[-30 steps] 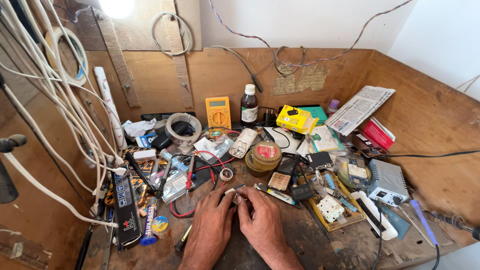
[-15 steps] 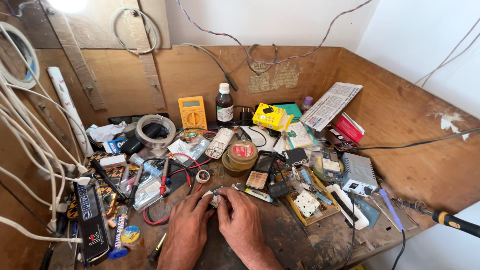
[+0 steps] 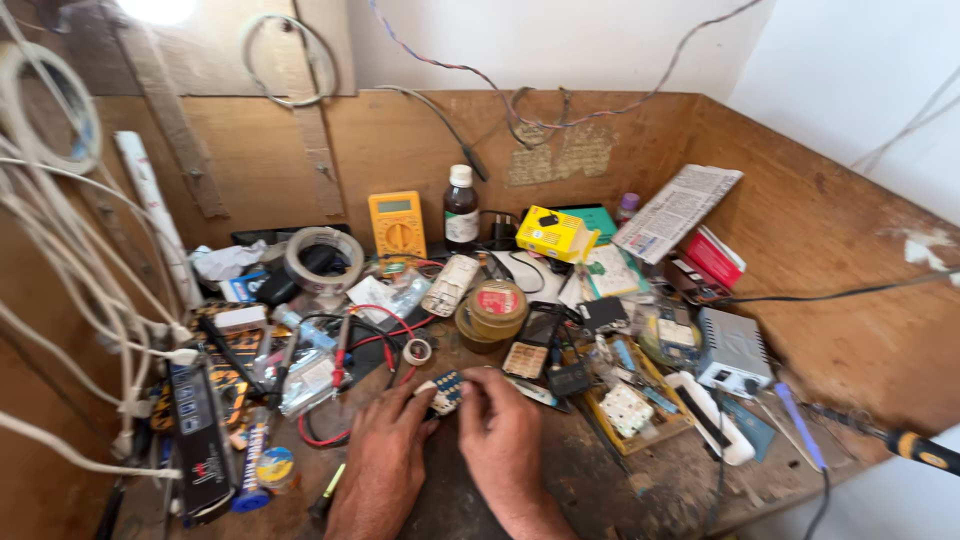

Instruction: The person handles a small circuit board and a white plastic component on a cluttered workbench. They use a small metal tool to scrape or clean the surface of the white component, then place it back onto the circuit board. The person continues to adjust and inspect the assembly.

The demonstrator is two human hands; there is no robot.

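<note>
Keypad (image 3: 446, 391) pinched between both sets of fingers, left hand (image 3: 385, 445) and right hand (image 3: 500, 430) closed on opposite ends, long axis tilted toward the tape roll (image 3: 417, 351).

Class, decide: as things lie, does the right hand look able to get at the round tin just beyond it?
Probably yes: the round tin sits just beyond the right hand with nothing tall between, though both hands now pinch a small keypad piece.

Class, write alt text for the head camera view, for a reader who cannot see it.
Two bare hands, left hand and right hand, together hold a small keypad piece over a cluttered wooden workbench. Behind lie a yellow multimeter, a tape roll, a dark bottle and white cables at left.
</note>
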